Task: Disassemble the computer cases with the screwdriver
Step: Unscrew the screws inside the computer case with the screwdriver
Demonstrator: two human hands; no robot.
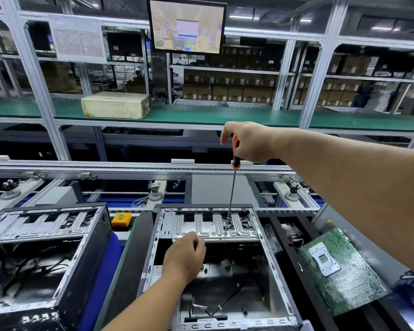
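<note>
open computer case (268,254) at centre of the conveyor line, open side up, second open case (46,249) to its left, well apart. stamped drive bracket (213,228) across the far end of the centre case, long axis left to right. green motherboard (342,268) lying flat to the right of the centre case, outside it.

right hand (251,142) raised high above the far end of the case, fingers wrapped round the orange-and-black handle of the screwdriver (232,187). long axis of the shaft near vertical, handle up, tip down on the right half of the bracket; tip apparently touching the metal, screw head too small to make out.

left hand (184,256) low over the case opening, just at the near edge of the bracket, left of the shaft tip and nearer to the bracket than the right hand. fingers curled inward, possibly pinching something small; cannot tell what, if anything.

judged step: loosening a bracket screw. deciding relation: shaft in line over the screw, tip directly below the gripping hand, so force straight down and rotation about the vertical axis; likely risk, tip slipping sideways off the head on so long a shaft.
</note>
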